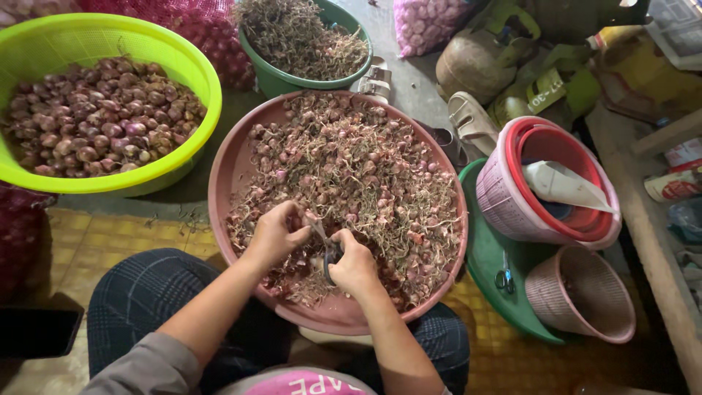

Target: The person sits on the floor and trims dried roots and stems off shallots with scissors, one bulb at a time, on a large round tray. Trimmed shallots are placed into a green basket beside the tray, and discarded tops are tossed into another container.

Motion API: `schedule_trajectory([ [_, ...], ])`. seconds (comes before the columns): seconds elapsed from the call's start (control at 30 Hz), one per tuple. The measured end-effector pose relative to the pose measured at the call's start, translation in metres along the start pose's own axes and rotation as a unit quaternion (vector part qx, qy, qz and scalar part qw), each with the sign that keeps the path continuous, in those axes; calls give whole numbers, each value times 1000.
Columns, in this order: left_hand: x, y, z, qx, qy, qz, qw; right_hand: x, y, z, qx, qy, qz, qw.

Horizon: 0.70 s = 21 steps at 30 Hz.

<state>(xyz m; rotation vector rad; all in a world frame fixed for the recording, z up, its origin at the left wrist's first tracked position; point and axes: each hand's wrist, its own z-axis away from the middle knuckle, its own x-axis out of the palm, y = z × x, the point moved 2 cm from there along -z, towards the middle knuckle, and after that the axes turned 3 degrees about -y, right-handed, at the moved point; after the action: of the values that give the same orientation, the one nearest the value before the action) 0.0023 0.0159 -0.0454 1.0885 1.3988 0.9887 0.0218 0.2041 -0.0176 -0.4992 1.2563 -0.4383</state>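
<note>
A wide pink basin (pixel 227 172) sits in front of my knees, heaped with untrimmed shallots (pixel 351 168) and their dry stems. My left hand (pixel 276 232) pinches a shallot over the near part of the heap. My right hand (pixel 353 263) grips small dark scissors (pixel 327 251), whose blades point at the shallot held by the left hand. Both hands meet just above the basin's near side.
A lime green basin (pixel 110 183) of trimmed shallots stands at the left. A dark green tub (pixel 292 80) of cut stems is behind. At the right are stacked pink and red baskets (pixel 504 197), another pink basket (pixel 581 296), a green tray (pixel 490 256) with spare scissors (pixel 504 278), sandals and sacks.
</note>
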Motion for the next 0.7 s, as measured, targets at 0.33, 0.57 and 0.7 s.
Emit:
schedule_trajectory([
  [0.33,3,-20,11,-36,59,-18,997,27,31,-15,-86,-33,-264,960],
  [0.57,29,-44,12,-67,-108,141,982,24,36,-19,-186,53,-298,935],
  [0.7,32,-51,15,-88,-114,138,980,26,34,-20,-183,41,-327,926],
])
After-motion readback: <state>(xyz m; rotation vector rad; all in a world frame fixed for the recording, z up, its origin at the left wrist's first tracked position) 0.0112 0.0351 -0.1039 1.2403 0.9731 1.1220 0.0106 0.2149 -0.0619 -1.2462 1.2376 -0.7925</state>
